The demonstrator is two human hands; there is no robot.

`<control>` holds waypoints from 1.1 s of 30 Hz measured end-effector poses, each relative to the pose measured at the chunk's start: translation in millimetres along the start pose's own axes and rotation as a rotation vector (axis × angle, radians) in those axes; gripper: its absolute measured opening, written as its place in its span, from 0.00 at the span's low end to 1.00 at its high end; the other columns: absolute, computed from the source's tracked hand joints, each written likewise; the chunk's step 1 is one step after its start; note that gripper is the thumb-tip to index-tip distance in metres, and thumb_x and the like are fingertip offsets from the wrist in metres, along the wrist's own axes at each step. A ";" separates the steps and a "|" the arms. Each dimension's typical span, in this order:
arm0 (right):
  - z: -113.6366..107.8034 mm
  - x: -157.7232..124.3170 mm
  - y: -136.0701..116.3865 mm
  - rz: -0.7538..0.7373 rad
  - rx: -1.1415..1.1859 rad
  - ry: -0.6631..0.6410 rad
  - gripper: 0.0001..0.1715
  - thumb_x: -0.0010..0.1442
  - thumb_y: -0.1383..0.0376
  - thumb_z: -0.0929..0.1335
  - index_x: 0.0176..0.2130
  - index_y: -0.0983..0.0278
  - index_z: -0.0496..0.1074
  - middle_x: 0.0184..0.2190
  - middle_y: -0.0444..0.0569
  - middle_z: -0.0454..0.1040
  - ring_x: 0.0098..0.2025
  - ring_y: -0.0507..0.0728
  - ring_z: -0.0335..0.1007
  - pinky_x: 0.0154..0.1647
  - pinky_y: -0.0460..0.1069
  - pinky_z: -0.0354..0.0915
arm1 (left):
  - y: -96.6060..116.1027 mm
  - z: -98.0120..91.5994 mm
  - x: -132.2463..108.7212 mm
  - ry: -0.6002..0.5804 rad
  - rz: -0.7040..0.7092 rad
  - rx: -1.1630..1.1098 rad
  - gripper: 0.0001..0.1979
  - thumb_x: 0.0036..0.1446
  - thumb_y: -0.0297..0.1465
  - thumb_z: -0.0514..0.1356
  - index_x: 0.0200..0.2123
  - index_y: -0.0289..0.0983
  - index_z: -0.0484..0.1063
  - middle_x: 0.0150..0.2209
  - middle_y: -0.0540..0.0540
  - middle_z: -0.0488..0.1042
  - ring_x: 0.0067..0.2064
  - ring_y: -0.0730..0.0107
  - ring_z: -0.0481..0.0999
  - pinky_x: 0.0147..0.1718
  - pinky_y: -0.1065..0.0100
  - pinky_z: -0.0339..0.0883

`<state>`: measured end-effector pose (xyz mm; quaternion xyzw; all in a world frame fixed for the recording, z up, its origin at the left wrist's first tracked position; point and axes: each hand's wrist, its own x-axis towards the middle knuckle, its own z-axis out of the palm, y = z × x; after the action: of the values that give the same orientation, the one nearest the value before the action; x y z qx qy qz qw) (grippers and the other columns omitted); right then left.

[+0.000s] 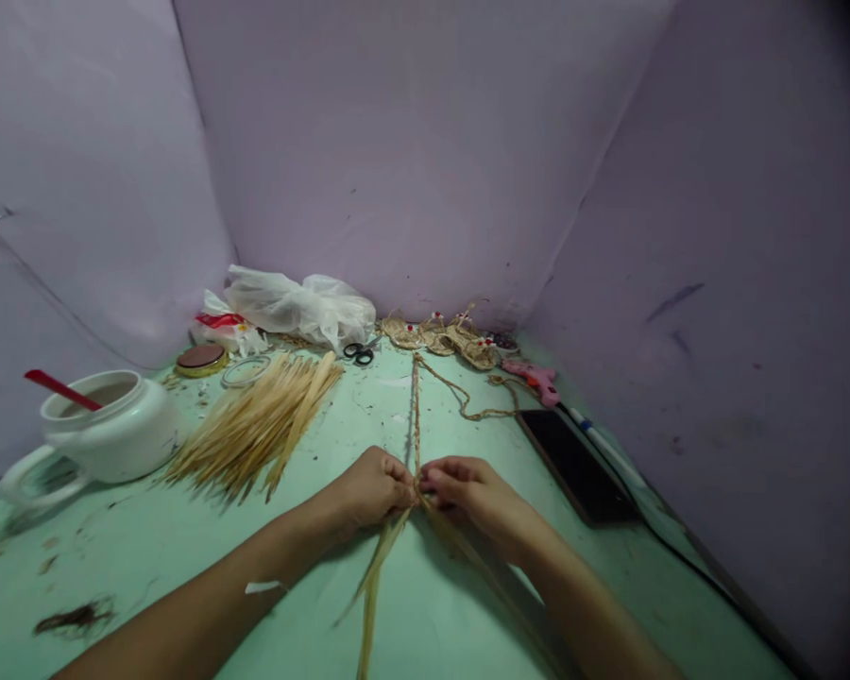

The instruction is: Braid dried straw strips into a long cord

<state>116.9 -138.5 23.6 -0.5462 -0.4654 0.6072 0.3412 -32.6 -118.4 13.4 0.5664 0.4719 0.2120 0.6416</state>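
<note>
A thin straw braid [416,406] runs straight toward me from the far part of the green table. My left hand [377,486] pinches its near end from the left. My right hand [467,491] pinches the same spot from the right, fingertips close to the left ones. Loose straw strands [372,586] trail from the braid's end toward the front, some under my right forearm. From the braid's far end a twisted cord [460,397] bends off to the right. A bundle of dry straw strips [255,430] lies left of my hands.
At left stands a white mug [124,430] with a red stick [62,388] in it. Black scissors [359,353], a plastic bag [312,307] and woven straw pieces [460,340] lie along the back. A pink glue gun [535,378] and a phone [577,467] are at right.
</note>
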 end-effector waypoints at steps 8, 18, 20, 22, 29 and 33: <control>12.9 5.9 14.1 0.040 -0.087 -0.006 0.06 0.41 0.68 0.64 0.17 0.68 0.63 0.10 0.38 0.56 0.12 0.43 0.42 0.13 0.43 0.36 | 0.6 -2.4 0.4 -0.008 -0.012 0.109 0.03 0.33 0.26 0.52 0.14 0.32 0.64 0.09 0.55 0.56 0.13 0.83 0.49 0.14 0.75 0.40; 18.3 7.1 18.1 0.015 -0.015 0.060 0.03 0.38 0.68 0.64 0.19 0.68 0.64 0.10 0.38 0.58 0.13 0.43 0.43 0.15 0.43 0.38 | 7.5 9.1 -18.7 0.127 -0.068 0.538 0.10 0.40 0.28 0.51 0.19 0.31 0.71 0.16 0.46 0.68 0.18 0.74 0.65 0.20 0.73 0.55; 20.3 6.4 18.9 0.021 0.033 0.094 0.03 0.38 0.68 0.65 0.19 0.67 0.64 0.11 0.38 0.59 0.13 0.43 0.44 0.15 0.43 0.39 | 5.0 23.0 -26.4 0.249 -0.005 0.742 0.12 0.44 0.28 0.50 0.22 0.32 0.72 0.20 0.42 0.71 0.22 0.69 0.68 0.23 0.70 0.57; 21.6 6.8 20.6 0.013 0.063 0.122 0.03 0.38 0.69 0.65 0.19 0.67 0.64 0.10 0.38 0.58 0.13 0.44 0.44 0.16 0.43 0.40 | 1.8 34.6 -33.5 0.345 0.105 0.977 0.13 0.46 0.27 0.48 0.27 0.32 0.73 0.25 0.39 0.73 0.27 0.63 0.71 0.27 0.67 0.59; 20.0 9.8 23.9 -0.013 0.118 0.036 0.08 0.38 0.65 0.67 0.19 0.67 0.64 0.12 0.39 0.59 0.16 0.45 0.48 0.18 0.43 0.43 | 15.0 17.3 -27.9 0.421 0.147 0.649 0.13 0.48 0.33 0.51 0.29 0.33 0.72 0.25 0.43 0.72 0.26 0.68 0.71 0.26 0.69 0.60; 17.7 9.3 22.8 -0.008 0.130 -0.057 0.10 0.39 0.63 0.68 0.20 0.68 0.65 0.14 0.41 0.63 0.16 0.44 0.49 0.18 0.43 0.43 | 20.9 2.7 -14.0 0.251 -0.201 0.078 0.21 0.44 0.25 0.51 0.45 0.29 0.63 0.14 0.52 0.65 0.13 0.75 0.61 0.14 0.73 0.54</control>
<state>100.2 -141.0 -1.6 -0.5035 -0.4368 0.6501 0.3648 -31.4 -125.5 37.5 0.5097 0.6106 0.1973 0.5731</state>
